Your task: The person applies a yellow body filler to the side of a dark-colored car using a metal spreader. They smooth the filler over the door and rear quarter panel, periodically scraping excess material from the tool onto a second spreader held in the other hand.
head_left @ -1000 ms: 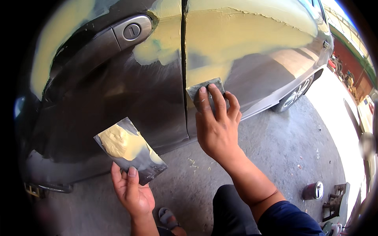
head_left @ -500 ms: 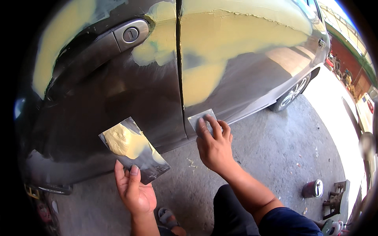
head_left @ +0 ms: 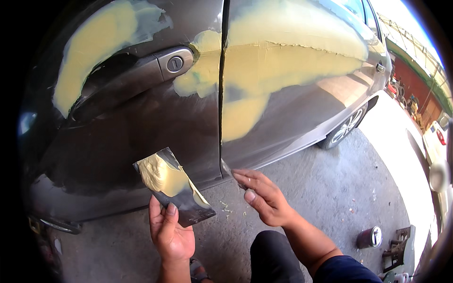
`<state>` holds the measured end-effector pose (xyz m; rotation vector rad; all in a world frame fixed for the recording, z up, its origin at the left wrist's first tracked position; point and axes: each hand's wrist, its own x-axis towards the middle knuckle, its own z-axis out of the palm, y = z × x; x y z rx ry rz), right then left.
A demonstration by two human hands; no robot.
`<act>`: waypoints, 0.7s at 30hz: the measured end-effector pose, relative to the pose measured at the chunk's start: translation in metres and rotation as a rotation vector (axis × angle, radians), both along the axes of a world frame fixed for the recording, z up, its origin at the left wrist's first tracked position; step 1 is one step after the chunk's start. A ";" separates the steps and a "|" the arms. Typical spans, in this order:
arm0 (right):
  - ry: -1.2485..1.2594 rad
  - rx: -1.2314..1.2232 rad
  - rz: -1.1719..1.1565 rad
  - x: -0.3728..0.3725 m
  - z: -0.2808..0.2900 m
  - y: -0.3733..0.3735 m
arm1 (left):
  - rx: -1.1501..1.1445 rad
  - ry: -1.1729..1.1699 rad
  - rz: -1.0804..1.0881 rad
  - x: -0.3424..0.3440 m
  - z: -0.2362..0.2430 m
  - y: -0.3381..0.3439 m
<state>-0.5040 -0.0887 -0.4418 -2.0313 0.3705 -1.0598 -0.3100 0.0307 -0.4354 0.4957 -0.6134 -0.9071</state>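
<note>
My left hand (head_left: 172, 231) grips the lower edge of a dark rectangular mixing board (head_left: 188, 207), thumb on top. A thick mound of cream-yellow body filler (head_left: 158, 173) covers its upper left part. To the right, my right hand (head_left: 266, 195) pinches a thin putty spreader (head_left: 228, 168), now seen almost edge-on. The spreader is close to the vertical gap between two car door panels; I cannot tell whether it touches. Yellow filler (head_left: 269, 66) is spread over the right panel, around the door handle (head_left: 173, 62), and in a curved patch (head_left: 89, 45) on the left panel.
A rear wheel (head_left: 347, 126) stands at the right end of the car (head_left: 141, 118). On the concrete floor (head_left: 311, 188) are a can (head_left: 369, 237) and a small dark stool (head_left: 400, 247), both at lower right. Part of a white vehicle (head_left: 436, 141) shows at the far right.
My right hand has turned, tilting the spreader from face-up to nearly edge-on, and sits slightly lower. The board in my left hand has shifted a little right. My view has shifted too.
</note>
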 end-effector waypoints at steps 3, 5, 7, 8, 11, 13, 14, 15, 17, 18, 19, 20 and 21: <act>-0.361 0.140 0.042 -0.002 0.030 -0.024 | 0.006 -0.013 -0.002 0.001 -0.001 -0.001; -0.474 0.112 0.041 -0.002 0.048 -0.038 | 0.021 -0.010 0.018 0.000 0.000 -0.001; -0.351 -0.154 -0.214 -0.001 0.071 -0.045 | 0.030 -0.019 0.032 0.000 0.000 -0.001; -0.319 -0.313 -0.306 0.004 0.081 -0.047 | 0.029 -0.023 0.025 0.000 0.000 -0.001; -0.295 -0.500 -0.359 0.012 0.099 -0.051 | 0.033 -0.032 0.016 0.002 0.000 0.000; -0.235 -0.510 -0.391 0.014 0.108 -0.047 | 0.040 -0.033 0.020 0.004 -0.002 0.000; -0.204 -0.515 -0.408 0.015 0.110 -0.047 | 0.048 -0.018 0.038 0.002 -0.001 0.000; -0.228 -0.521 -0.408 0.017 0.111 -0.048 | 0.056 -0.003 0.056 0.000 0.002 -0.001; -0.277 -0.531 -0.409 0.021 0.112 -0.050 | 0.063 0.008 0.072 -0.002 0.003 -0.003; -0.266 -0.524 -0.418 0.021 0.114 -0.049 | 0.061 0.005 0.070 -0.002 0.002 -0.004; -0.255 -0.514 -0.425 0.022 0.116 -0.047 | 0.061 0.001 0.070 -0.001 0.001 -0.004; -0.244 -0.505 -0.433 0.022 0.116 -0.046 | 0.057 0.002 0.071 -0.001 0.001 -0.004; -0.231 -0.480 -0.432 0.022 0.115 -0.046 | 0.053 0.003 0.072 -0.001 0.001 -0.005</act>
